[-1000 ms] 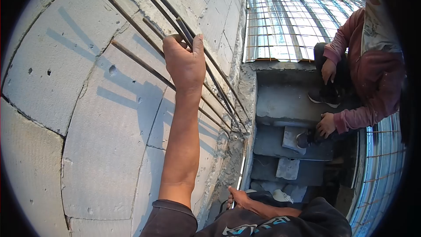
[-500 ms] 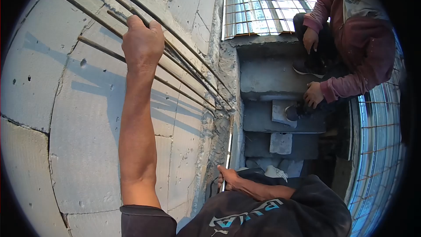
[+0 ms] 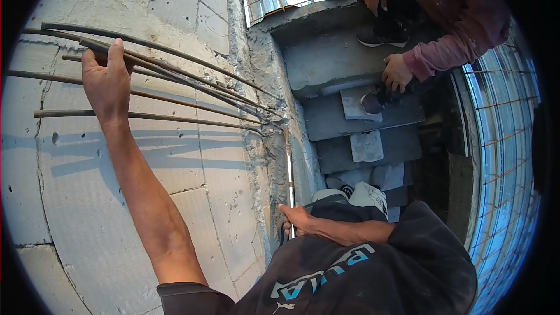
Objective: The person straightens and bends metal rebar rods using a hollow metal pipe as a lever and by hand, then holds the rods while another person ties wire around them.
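Note:
Several thin steel rods (image 3: 175, 86) fan out leftward from the mortar edge, across the pale block wall. My left hand (image 3: 109, 79) is closed on one or more of the upper rods near their free ends; other rods pass behind it. Low in the middle, my right hand (image 3: 296, 220) grips a thin, bright, straight strip (image 3: 290, 166) that runs up along the mortared edge. A dark curved object shows beside that hand, too little of it to name.
Concrete steps (image 3: 332, 70) descend on the right, with two loose blocks (image 3: 367, 146) on them. A crouching person in a reddish sleeve (image 3: 440, 52) rests a hand near their shoe. Corrugated metal sheets with wire mesh (image 3: 504, 140) lie beyond.
The view has turned and shifted. My left hand has swung the rods it holds left and down, to nearly level. My right hand stays on the strip.

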Tool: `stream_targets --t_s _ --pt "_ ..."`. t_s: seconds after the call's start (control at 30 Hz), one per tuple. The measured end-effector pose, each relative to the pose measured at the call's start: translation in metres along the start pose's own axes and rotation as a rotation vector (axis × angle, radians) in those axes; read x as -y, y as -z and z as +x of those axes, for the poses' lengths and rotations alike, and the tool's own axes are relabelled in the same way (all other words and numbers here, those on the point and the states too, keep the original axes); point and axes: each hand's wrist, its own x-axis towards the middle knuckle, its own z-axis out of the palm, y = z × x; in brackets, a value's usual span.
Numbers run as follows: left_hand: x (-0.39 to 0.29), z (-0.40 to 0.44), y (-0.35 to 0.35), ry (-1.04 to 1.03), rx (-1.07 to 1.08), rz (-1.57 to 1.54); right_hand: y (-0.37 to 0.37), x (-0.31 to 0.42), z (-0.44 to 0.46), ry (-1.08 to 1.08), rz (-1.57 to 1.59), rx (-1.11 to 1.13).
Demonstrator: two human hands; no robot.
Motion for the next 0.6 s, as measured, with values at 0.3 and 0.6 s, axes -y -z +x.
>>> stream_targets --t_s 0.3,0.6 --pt "-0.005 -0.024 0.003 -0.076 -0.017 -0.21 0.002 -0.006 0.006 0.04 0.064 0.01" --pt "0.007 -0.007 -0.005 0.166 -0.001 -0.666 0.014 -0.008 0.003 -0.035 0.276 0.333"
